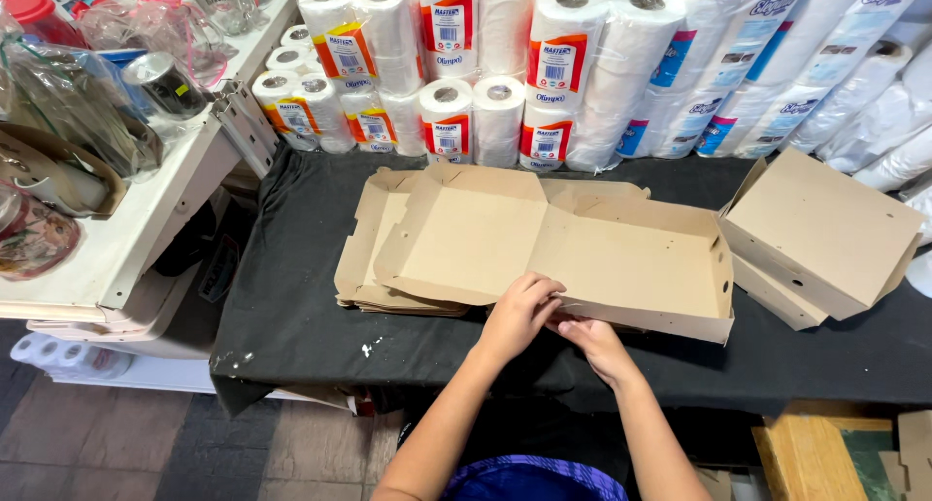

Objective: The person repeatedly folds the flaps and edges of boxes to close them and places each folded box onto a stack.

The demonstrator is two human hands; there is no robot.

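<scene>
Left hand (pixel 519 312) and right hand (pixel 594 344) pinch the near wall of a half-folded cardboard box (pixel 582 253), fingers closed on its edge. The box lies on a black cloth (pixel 291 317), over a stack of flat boxes (pixel 374 258); a folded box (pixel 825 234) sits right.

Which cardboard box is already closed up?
The closed box on the right; the open box under the hands is unfolded, and the flat stack isn't folded.
</scene>
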